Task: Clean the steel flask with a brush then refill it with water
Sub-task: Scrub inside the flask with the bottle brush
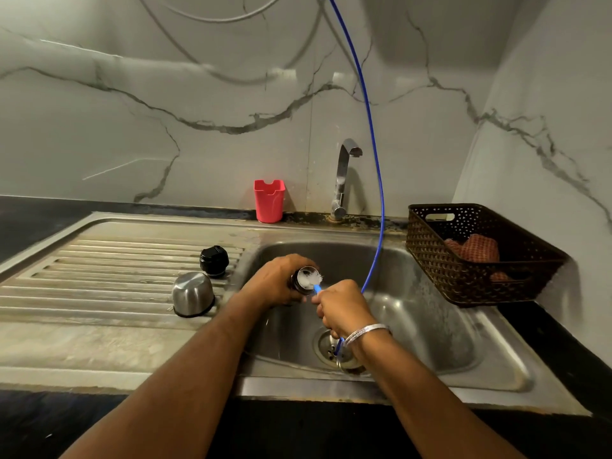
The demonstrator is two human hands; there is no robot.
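Steel flask [299,283] mouth (round), white-bristled brush [313,280] inside

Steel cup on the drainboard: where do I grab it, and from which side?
The steel cup stands upside down, rim on the drainboard, domed base up. Grip its straight side walls low down, coming from above or the front, probably with the nearer left hand. The black stopper stands just behind it.
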